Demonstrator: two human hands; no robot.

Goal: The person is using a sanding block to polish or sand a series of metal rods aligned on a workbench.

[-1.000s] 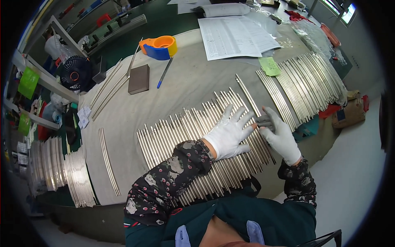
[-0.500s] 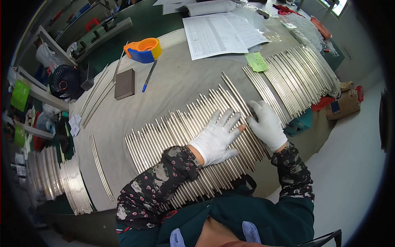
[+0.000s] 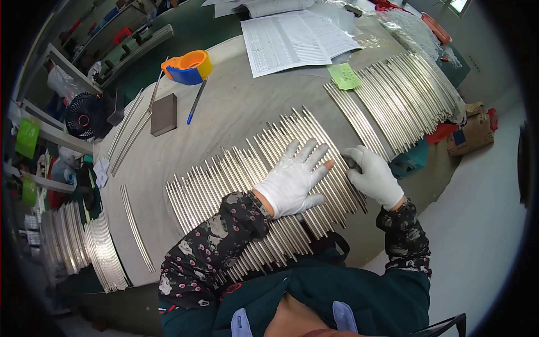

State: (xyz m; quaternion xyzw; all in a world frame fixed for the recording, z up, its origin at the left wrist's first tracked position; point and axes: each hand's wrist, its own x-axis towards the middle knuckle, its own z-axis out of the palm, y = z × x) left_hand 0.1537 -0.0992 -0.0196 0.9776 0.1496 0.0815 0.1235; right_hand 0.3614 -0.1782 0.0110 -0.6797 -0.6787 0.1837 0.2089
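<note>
A wide row of thin silvery metal rods (image 3: 216,185) lies side by side across the near part of the table, their far ends uneven. My left hand (image 3: 289,182), in a white glove with a bare thumb tip, rests flat on the row with its fingers spread. At the row's right edge is my right hand (image 3: 375,177), also white-gloved. Its fingers are curled in toward the thumb beside the outermost rods; what they pinch, if anything, is hidden. A narrow dark gap shows between rods just below my left hand.
More rods (image 3: 404,104) lie at the right, with a green sticky note (image 3: 343,76) at their far end. Printed sheets (image 3: 286,45), an orange-and-blue tape dispenser (image 3: 188,67), a pen (image 3: 196,101) and a dark block (image 3: 164,114) sit farther back. Bundled rods (image 3: 104,255) stand at the left edge.
My right hand has shifted slightly right, and its fingers have curled in more tightly. My left hand stays spread on the rods. The whole view has shifted slightly.
</note>
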